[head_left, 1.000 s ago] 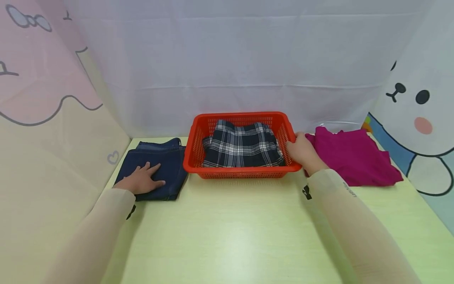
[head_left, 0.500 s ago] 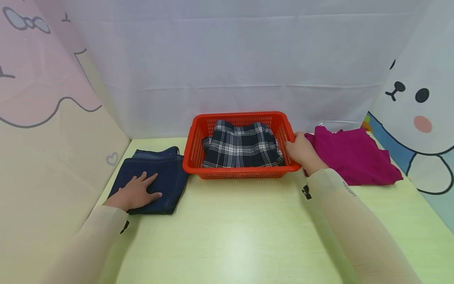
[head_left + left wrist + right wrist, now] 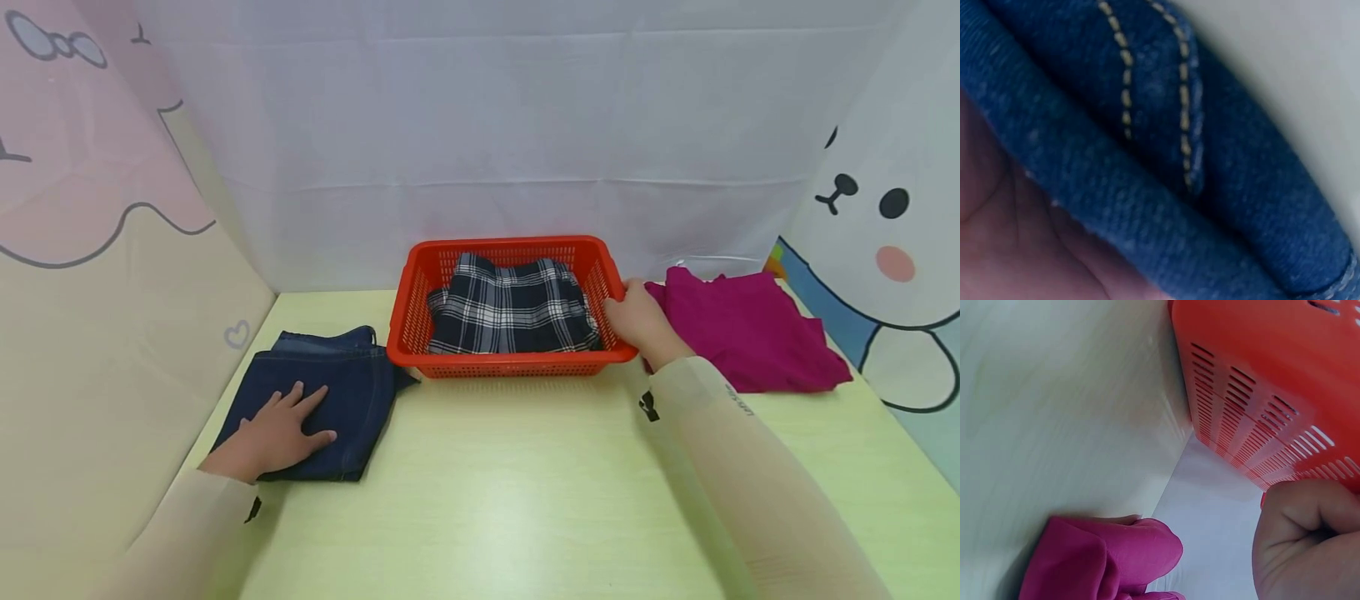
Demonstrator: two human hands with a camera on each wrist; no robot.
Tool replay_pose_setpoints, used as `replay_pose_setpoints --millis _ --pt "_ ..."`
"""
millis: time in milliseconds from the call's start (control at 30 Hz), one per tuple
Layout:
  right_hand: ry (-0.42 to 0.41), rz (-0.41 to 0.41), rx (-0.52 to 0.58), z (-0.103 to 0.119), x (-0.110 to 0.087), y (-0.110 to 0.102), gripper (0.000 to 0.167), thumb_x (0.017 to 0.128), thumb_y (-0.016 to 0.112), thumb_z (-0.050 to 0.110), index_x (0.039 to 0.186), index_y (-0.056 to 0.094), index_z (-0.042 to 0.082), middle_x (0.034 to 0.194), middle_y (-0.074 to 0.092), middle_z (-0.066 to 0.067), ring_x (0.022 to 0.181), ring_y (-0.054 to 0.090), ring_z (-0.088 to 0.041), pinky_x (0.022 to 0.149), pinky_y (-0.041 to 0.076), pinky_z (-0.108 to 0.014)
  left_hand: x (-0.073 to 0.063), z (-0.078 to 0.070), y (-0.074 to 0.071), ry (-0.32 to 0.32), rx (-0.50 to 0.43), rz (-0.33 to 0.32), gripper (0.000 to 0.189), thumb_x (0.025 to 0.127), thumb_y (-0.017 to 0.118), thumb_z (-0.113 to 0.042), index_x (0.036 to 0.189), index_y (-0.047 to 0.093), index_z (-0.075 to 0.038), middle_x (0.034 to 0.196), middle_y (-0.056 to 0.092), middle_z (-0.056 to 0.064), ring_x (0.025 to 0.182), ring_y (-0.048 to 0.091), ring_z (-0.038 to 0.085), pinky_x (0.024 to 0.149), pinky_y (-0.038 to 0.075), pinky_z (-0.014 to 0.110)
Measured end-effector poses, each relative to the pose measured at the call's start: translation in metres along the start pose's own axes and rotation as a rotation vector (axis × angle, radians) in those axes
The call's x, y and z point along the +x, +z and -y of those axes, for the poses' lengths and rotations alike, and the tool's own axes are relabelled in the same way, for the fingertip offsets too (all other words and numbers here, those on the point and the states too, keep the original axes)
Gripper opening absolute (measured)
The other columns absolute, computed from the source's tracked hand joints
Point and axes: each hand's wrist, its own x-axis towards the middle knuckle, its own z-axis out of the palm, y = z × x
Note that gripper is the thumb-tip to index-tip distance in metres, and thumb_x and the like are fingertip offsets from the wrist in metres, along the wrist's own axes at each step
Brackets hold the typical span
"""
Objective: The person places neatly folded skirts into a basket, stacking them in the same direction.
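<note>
A folded pair of dark blue jeans [image 3: 341,392] lies on the left of the table, its far right corner close by the basket. My left hand [image 3: 281,435] rests flat on the jeans with the fingers spread. In the left wrist view the palm [image 3: 1016,231] is against the denim [image 3: 1166,150], where yellow stitching shows. My right hand [image 3: 641,321] grips the right rim of a red plastic basket [image 3: 517,361]; the curled fingers show in the right wrist view beside its slotted wall [image 3: 1235,400]. Inside the basket is a black-and-white plaid cloth [image 3: 510,308].
A magenta folded garment [image 3: 750,337] lies right of the basket, near my right forearm. A white sheet [image 3: 487,125] hangs behind the pale table [image 3: 495,483], and printed cloth walls stand at both sides.
My left hand has slid the jeans toward me and slightly left along the table. A small dark corner now sticks out at their right side. The right hand and basket stay put.
</note>
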Motion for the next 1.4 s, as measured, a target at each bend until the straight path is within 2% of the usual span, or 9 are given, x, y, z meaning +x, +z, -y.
replay_pose_setpoints --millis 500,733,900,1400 --pt "0.003 -0.004 -0.008 -0.001 0.000 -0.002 0.050 0.106 0.044 0.023 0.144 0.031 -0.007 0.121 0.053 -0.027 0.099 0.063 -0.038 0.085 0.060 -0.049 -0.029 -0.004 0.016 -0.003 -0.002 -0.041 0.091 0.093 0.063 -0.064 0.161 0.035 -0.009 0.160 0.021 0.038 0.142 0.017 0.066 0.094 0.019 0.091" --pt "0.008 -0.007 -0.001 -0.001 0.000 -0.004 0.051 0.106 0.045 0.023 0.145 0.031 -0.007 0.122 0.053 -0.028 0.101 0.062 -0.039 0.087 0.059 -0.050 -0.041 -0.014 0.022 -0.012 0.002 -0.050 0.090 0.094 0.062 -0.064 0.160 0.036 -0.008 0.159 0.021 0.038 0.141 0.018 0.067 0.094 0.019 0.091" --pt "0.016 -0.012 -0.008 -0.001 -0.001 -0.006 0.052 0.107 0.044 0.023 0.146 0.030 -0.008 0.123 0.052 -0.028 0.102 0.061 -0.039 0.089 0.058 -0.052 -0.048 -0.021 0.024 -0.016 -0.001 -0.050 0.089 0.094 0.062 -0.064 0.160 0.037 -0.008 0.159 0.022 0.039 0.141 0.018 0.067 0.094 0.019 0.091" --pt "0.012 -0.001 0.008 0.003 -0.003 -0.001 0.049 0.106 0.044 0.022 0.144 0.032 -0.007 0.123 0.053 -0.027 0.103 0.061 -0.038 0.090 0.058 -0.052 -0.061 -0.027 0.032 -0.062 0.000 -0.023 0.093 0.091 0.064 -0.067 0.159 0.039 -0.009 0.158 0.023 0.039 0.139 0.019 0.069 0.092 0.019 0.092"
